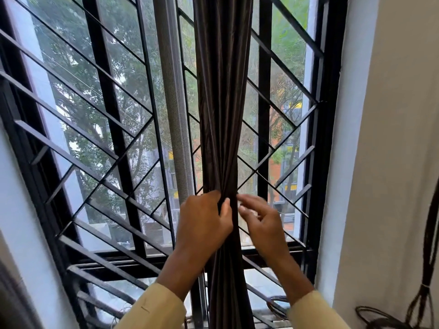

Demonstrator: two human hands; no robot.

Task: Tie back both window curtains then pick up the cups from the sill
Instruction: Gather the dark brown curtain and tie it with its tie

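Against window grille (114, 148), left hand (204, 222) gripping curtain (223, 115), right hand (263, 222) loose

- Curtain (222, 115): dark brown, glossy cloth, gathered into one narrow bunch of long lengthwise folds.
- It hangs upright in front of the window grille (114, 129), right of the grille's middle post, running from the top edge down past the bottom.
- The bunch is pinched narrowest low down, where the left hand (204, 222) is closed round it; below that it spreads wider again.
- No cups show.
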